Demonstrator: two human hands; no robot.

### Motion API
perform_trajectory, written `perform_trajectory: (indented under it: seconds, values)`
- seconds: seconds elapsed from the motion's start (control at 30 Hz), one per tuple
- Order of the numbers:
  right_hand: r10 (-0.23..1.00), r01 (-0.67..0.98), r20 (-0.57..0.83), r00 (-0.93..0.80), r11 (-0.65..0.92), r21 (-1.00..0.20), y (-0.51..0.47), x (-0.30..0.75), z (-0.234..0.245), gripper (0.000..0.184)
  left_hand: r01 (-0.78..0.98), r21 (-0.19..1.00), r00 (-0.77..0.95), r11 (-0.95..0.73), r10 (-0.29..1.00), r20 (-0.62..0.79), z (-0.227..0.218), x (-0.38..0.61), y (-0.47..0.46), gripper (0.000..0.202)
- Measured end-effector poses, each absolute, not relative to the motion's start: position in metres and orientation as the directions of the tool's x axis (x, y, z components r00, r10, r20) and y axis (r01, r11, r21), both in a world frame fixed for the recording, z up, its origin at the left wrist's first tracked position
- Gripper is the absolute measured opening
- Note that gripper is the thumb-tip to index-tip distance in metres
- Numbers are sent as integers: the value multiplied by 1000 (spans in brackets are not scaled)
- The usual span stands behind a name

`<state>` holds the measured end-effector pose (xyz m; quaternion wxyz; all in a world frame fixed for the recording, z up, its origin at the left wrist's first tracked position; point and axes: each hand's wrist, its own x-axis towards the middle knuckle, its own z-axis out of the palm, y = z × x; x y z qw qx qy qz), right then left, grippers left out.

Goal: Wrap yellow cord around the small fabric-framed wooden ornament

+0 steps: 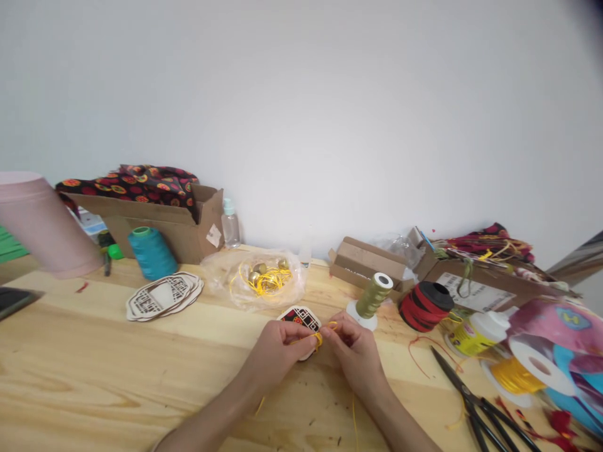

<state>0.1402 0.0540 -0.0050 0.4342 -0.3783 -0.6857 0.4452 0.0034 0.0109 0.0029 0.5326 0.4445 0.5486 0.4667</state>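
Observation:
Near the middle of the table, my left hand [287, 342] pinches a yellow cord [319, 339] between thumb and forefinger. My right hand [352, 345] is closed on the same cord just to the right, where a small loop stands up at the fingertips. Behind and partly under my fingers lies a wooden cutout piece [307, 314] with dark lattice openings and red-and-black patterned fabric in it; my hands hide part of it. Loose cord ends hang below both wrists. Whether the cord is fastened to the cutout I cannot tell.
Wooden cutouts [162, 296] are stacked at left, beside a teal thread cone [151, 252]. A plastic bag [268, 276] holds bells and yellow cord. At right are an olive thread spool [374, 295], a red-black spool [426, 306], a glue bottle [478, 333], black scissors [466, 392] and a yellow cord spool [516, 375].

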Motion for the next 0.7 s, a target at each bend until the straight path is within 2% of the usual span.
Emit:
perform_trajectory:
  seconds: [0.4, 0.7]
  values:
    - [878, 141, 336, -341, 401, -905, 50, 142, -1, 23, 32, 984, -72, 175, 982, -172, 7, 3, 12, 25]
    - [901, 114, 289, -325, 340, -933, 53, 140, -4, 21, -63, 983, -57, 171, 983, -174, -1, 1, 13, 25]
